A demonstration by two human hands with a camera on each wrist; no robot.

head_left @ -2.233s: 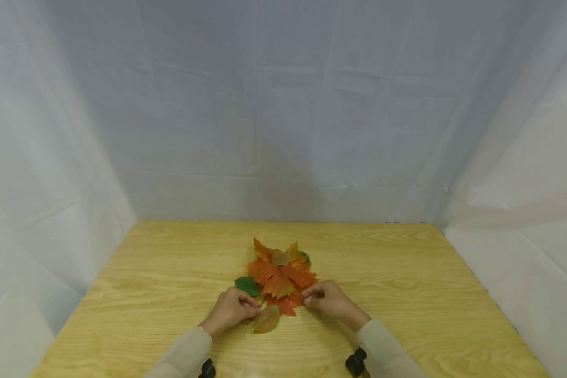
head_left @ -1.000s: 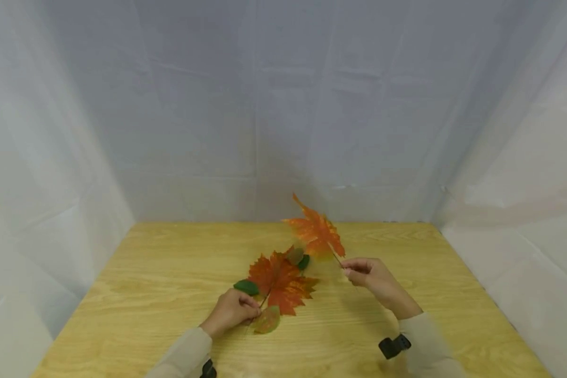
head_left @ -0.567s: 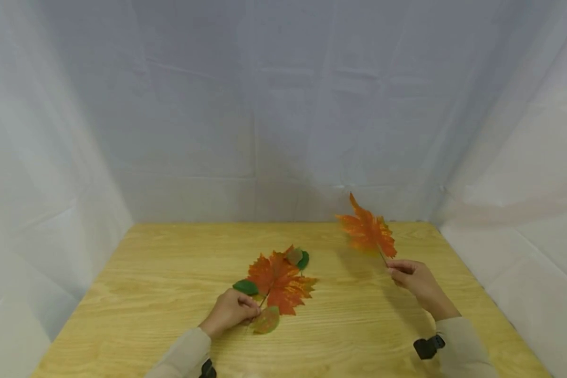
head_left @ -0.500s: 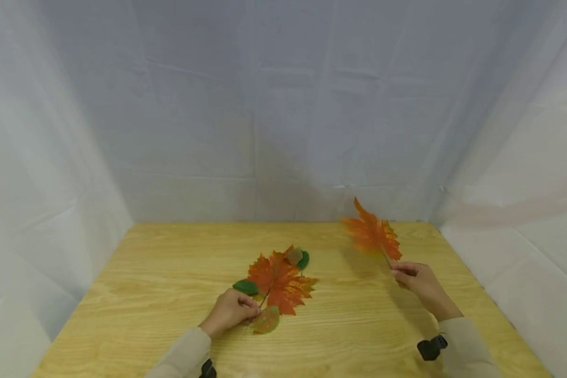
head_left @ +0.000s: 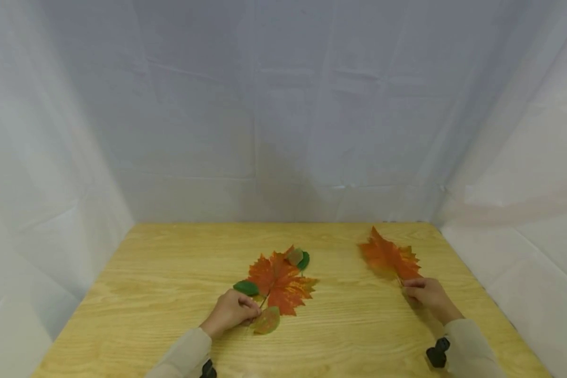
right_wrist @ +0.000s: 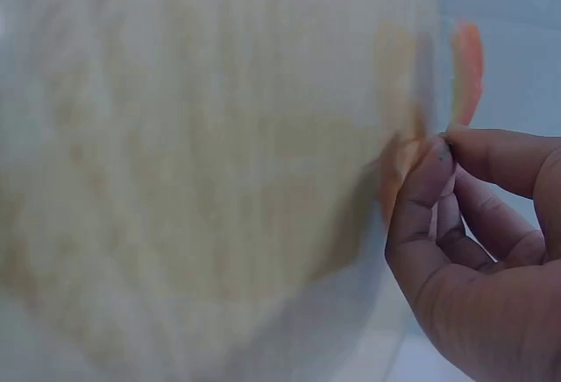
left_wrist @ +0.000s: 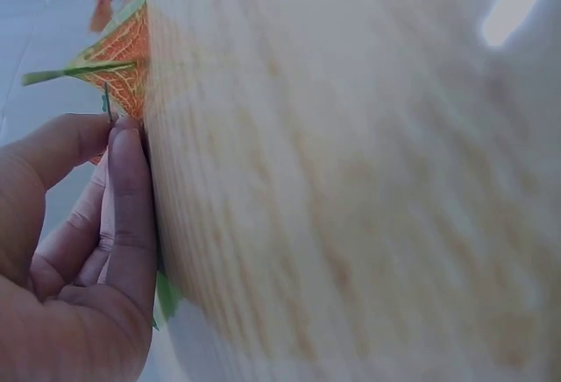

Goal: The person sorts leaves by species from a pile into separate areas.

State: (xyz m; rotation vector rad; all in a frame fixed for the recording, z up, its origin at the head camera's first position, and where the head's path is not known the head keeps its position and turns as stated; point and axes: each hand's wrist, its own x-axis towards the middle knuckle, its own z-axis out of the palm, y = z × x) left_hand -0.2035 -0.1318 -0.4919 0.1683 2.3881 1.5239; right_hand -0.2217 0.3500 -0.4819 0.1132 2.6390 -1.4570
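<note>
My right hand (head_left: pixel 431 297) pinches the stem of an orange maple leaf (head_left: pixel 388 257) low over the right part of the table, the blade pointing away. Thumb and forefinger meet at the stem in the right wrist view. At the middle, my left hand (head_left: pixel 231 313) pinches a thin stem beside another orange-red maple leaf (head_left: pixel 288 286). Around that leaf lie a green oval leaf (head_left: pixel 247 287), a mottled orange-green leaf (head_left: pixel 266 320) near the fingertips, and a small dark green leaf (head_left: pixel 304 260) with a dull brownish leaf (head_left: pixel 294 256) at the back.
The wooden table (head_left: pixel 179 262) carries the leaves. White sheeting (head_left: pixel 283 131) hangs behind it and along both sides. Each wrist wears a small black device, such as the right one (head_left: pixel 437 353), below a light sleeve (head_left: pixel 472 349).
My right hand took an orange maple leaf off the middle pile, carried it rightward through the air and has lowered it toward the table. The left hand has stayed in place.
</note>
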